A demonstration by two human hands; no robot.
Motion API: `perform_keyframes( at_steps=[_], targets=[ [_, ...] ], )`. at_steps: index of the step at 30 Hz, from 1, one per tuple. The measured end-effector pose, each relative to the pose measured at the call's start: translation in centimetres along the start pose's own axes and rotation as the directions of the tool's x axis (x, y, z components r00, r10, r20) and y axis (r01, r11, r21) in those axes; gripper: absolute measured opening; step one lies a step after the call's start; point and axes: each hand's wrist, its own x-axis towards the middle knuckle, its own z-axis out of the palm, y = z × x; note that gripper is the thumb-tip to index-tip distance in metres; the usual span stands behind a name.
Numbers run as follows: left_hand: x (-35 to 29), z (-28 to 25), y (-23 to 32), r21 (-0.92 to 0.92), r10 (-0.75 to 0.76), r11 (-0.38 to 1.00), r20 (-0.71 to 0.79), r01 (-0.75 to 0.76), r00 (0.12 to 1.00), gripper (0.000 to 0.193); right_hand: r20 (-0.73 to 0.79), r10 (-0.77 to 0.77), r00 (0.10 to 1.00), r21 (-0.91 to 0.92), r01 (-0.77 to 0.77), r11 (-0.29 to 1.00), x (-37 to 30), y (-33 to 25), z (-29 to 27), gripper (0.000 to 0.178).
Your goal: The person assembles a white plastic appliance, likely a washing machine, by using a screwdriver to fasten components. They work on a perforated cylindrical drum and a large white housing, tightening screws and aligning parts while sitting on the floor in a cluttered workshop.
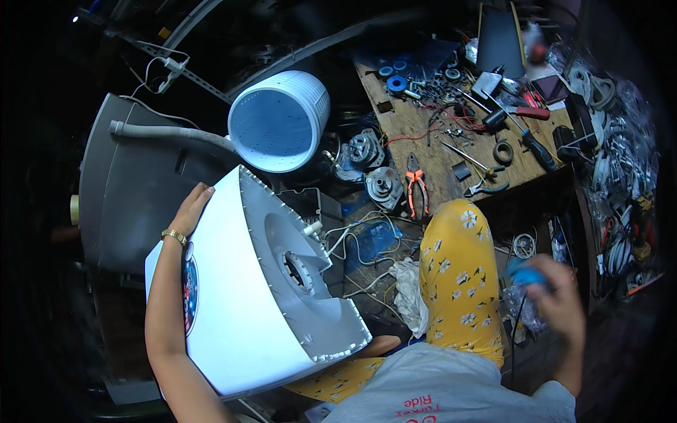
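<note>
A white plastic appliance casing [243, 282] lies tilted on its side against my lap, its grey underside [285, 282] with a round opening turned to the right. My left hand [192, 210] grips its upper edge, and my left forearm lies along its outer wall. Out to the right of my knee, my right hand [559, 296] is closed around a blue object [527, 273], apart from the casing. A dark cord [518, 324] hangs below it. Motion blurs this hand and the object, so I cannot make out the object's kind.
A white perforated tub [275, 127] stands beyond the casing, beside a grey body [134, 190] with a hose [169, 132]. The wooden bench [423, 155] carries orange-handled pliers [416, 187], a screwdriver [539, 150], tape [503, 151] and small parts. Motors [384, 187] and wires lie below.
</note>
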Motion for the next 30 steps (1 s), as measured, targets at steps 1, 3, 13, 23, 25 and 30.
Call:
perform_keyframes(
  at_steps=[1,3,13,23,25,30],
  targets=[
    [0.5,-0.1,1.0,0.014,0.021,1.0,0.006,-0.021,1.0,0.046,0.211,-0.194,0.958,0.089,0.179,0.98,0.9,-1.6,2.3,0.033],
    [0.9,0.0,1.5,0.018,0.036,0.999,0.02,-0.036,0.999,0.047,0.464,-0.16,0.871,0.34,-0.008,0.94,-0.2,-3.1,9.3,0.029],
    [1.2,0.2,-3.9,-0.109,0.008,0.994,-0.04,-0.012,0.999,0.063,0.564,-0.248,0.788,0.525,-0.11,0.844,-2.9,-3.9,20.0,0.05],
    [1.8,0.1,-2.5,-0.06,0.037,0.997,-0.045,-0.04,0.998,0.063,0.486,-0.246,0.838,0.604,-0.119,0.788,-4.6,-4.1,22.6,0.049],
    [1.9,0.1,-3.1,-0.051,0.037,0.998,-0.061,-0.04,0.997,0.063,0.439,-0.259,0.86,0.611,-0.074,0.788,-4.9,-3.9,23.1,0.048],
    [2.6,-0.1,-3.8,-0.099,0.012,0.995,-0.004,-0.012,1.0,0.064,0.424,-0.234,0.875,0.61,-0.085,0.788,-5.0,-4.1,23.1,0.047]
  ],
)
